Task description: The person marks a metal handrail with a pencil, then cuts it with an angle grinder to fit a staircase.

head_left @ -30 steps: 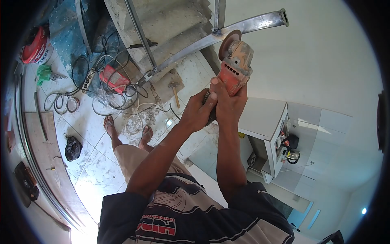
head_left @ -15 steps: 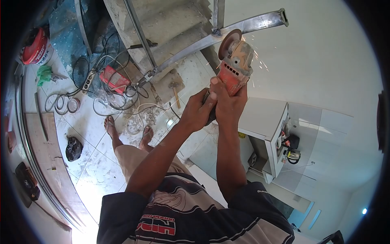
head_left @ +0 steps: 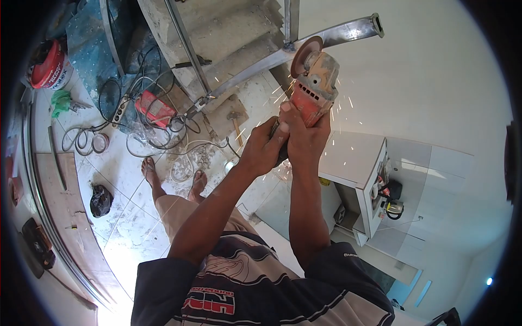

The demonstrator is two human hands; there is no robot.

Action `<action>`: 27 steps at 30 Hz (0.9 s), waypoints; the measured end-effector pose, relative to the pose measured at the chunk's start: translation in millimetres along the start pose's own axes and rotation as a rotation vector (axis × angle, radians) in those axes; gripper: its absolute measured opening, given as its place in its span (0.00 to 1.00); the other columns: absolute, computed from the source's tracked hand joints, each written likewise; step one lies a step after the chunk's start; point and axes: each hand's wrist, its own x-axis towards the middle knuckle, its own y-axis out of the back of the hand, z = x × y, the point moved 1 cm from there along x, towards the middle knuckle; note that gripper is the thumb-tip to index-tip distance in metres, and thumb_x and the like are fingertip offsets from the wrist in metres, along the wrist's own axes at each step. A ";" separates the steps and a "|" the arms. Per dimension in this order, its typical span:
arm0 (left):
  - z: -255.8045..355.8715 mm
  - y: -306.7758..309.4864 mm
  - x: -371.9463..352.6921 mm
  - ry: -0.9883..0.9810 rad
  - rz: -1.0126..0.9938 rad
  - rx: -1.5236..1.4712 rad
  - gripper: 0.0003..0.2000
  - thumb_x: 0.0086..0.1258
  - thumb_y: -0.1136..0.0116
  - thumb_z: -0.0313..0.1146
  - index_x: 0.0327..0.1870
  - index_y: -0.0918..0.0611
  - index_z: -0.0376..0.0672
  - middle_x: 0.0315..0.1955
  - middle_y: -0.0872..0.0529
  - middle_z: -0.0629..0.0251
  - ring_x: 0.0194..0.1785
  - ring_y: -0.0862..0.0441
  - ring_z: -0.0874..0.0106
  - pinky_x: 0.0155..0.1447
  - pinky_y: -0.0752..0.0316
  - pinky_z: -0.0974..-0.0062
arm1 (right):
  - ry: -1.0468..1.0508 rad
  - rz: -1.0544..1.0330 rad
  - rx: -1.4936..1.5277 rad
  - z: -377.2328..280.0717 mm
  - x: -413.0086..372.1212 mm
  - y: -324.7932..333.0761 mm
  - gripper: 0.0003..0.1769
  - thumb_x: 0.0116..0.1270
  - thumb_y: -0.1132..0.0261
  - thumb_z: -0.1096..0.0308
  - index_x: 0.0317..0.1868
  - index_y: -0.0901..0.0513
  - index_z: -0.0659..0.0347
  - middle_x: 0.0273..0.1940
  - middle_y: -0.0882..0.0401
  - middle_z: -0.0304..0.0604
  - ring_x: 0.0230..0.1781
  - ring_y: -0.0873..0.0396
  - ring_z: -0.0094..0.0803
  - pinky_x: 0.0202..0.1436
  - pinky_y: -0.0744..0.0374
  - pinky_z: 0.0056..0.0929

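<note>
A worn red angle grinder (head_left: 309, 102) is held out in front of me with both hands. My left hand (head_left: 261, 145) is closed around its dark rear part. My right hand (head_left: 305, 136) wraps the red body just behind the gear head, its thumb lying across the housing. The grinder's disc (head_left: 305, 56) is against or very near the bare metal rail (head_left: 343, 33), close to where an upright metal post (head_left: 291, 24) joins it. Sparks fly down around the grinder and my hands. Exact contact of disc and metal is hidden behind the disc.
Concrete stairs (head_left: 228, 41) rise behind the rail. Tangled cables, a red machine (head_left: 156, 108) and a power strip (head_left: 120, 110) lie on the floor at left. A hammer (head_left: 236, 126) lies below the rail. A white cabinet (head_left: 353, 157) stands at right, a paint bucket (head_left: 50, 68) far left.
The sparks have grown denser and spread wider, now also to the left of the grinder. The grinder and both hands have barely shifted.
</note>
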 end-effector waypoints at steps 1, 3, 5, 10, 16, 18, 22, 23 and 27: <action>1.7 -0.5 0.4 -0.015 0.008 -0.008 0.32 0.81 0.53 0.60 0.49 0.21 0.30 0.32 0.14 0.50 0.36 0.19 0.67 0.46 0.24 0.65 | 0.016 -0.001 -0.011 0.5 1.2 0.3 0.34 0.61 0.21 0.72 0.64 0.29 0.68 0.49 0.19 0.44 0.42 0.18 0.26 0.44 0.17 0.24; 3.1 -1.0 0.2 -0.014 0.010 0.002 0.32 0.81 0.53 0.60 0.49 0.21 0.29 0.32 0.14 0.51 0.36 0.19 0.67 0.46 0.24 0.65 | 0.011 -0.001 0.009 0.3 1.4 0.1 0.34 0.61 0.21 0.72 0.63 0.28 0.68 0.49 0.19 0.44 0.42 0.18 0.25 0.44 0.17 0.24; 3.0 -1.4 0.9 -0.012 0.013 0.011 0.32 0.81 0.52 0.60 0.49 0.21 0.29 0.32 0.14 0.51 0.36 0.19 0.67 0.46 0.24 0.65 | 0.006 -0.001 0.030 -1.3 1.8 -0.3 0.33 0.61 0.21 0.72 0.63 0.28 0.68 0.48 0.18 0.44 0.42 0.18 0.25 0.44 0.17 0.25; 0.4 -3.0 -0.9 -0.039 0.024 -0.010 0.32 0.82 0.53 0.59 0.49 0.21 0.29 0.32 0.14 0.51 0.37 0.19 0.67 0.47 0.23 0.64 | 0.023 -0.009 0.015 -2.3 -0.3 0.0 0.32 0.62 0.21 0.72 0.62 0.28 0.68 0.48 0.18 0.44 0.42 0.18 0.25 0.45 0.18 0.25; -7.5 -5.8 -15.4 -0.015 0.022 -0.007 0.32 0.82 0.54 0.60 0.48 0.21 0.30 0.32 0.14 0.50 0.36 0.19 0.66 0.46 0.23 0.64 | -0.010 0.002 -0.051 5.3 -11.3 7.9 0.32 0.61 0.21 0.72 0.62 0.27 0.68 0.49 0.18 0.44 0.43 0.18 0.26 0.47 0.17 0.27; -8.0 -6.1 -14.6 -0.004 0.019 0.000 0.32 0.82 0.54 0.60 0.48 0.21 0.30 0.32 0.14 0.50 0.36 0.19 0.66 0.46 0.23 0.64 | -0.032 0.010 -0.058 5.0 -10.8 8.7 0.32 0.61 0.21 0.72 0.62 0.27 0.68 0.49 0.18 0.44 0.43 0.18 0.26 0.47 0.17 0.27; -7.7 -6.3 -8.0 0.023 -0.007 0.014 0.31 0.82 0.53 0.59 0.48 0.21 0.30 0.32 0.14 0.51 0.37 0.19 0.66 0.47 0.24 0.65 | -0.031 0.027 -0.045 1.9 -6.2 8.8 0.32 0.61 0.21 0.72 0.62 0.27 0.68 0.48 0.18 0.44 0.43 0.18 0.26 0.45 0.17 0.26; -7.2 -7.5 -7.8 0.023 -0.010 0.014 0.31 0.82 0.53 0.59 0.48 0.21 0.30 0.32 0.14 0.51 0.37 0.19 0.66 0.47 0.24 0.65 | -0.031 0.030 -0.044 -1.1 -6.2 8.1 0.32 0.61 0.21 0.72 0.62 0.27 0.68 0.48 0.18 0.44 0.43 0.18 0.26 0.45 0.17 0.26; 2.3 -9.3 -6.6 0.008 0.001 -0.036 0.30 0.83 0.54 0.58 0.48 0.21 0.30 0.33 0.14 0.51 0.37 0.19 0.67 0.47 0.24 0.65 | -0.011 0.001 -0.030 -9.4 -4.5 3.0 0.32 0.62 0.21 0.72 0.62 0.27 0.69 0.48 0.18 0.45 0.41 0.17 0.26 0.43 0.17 0.24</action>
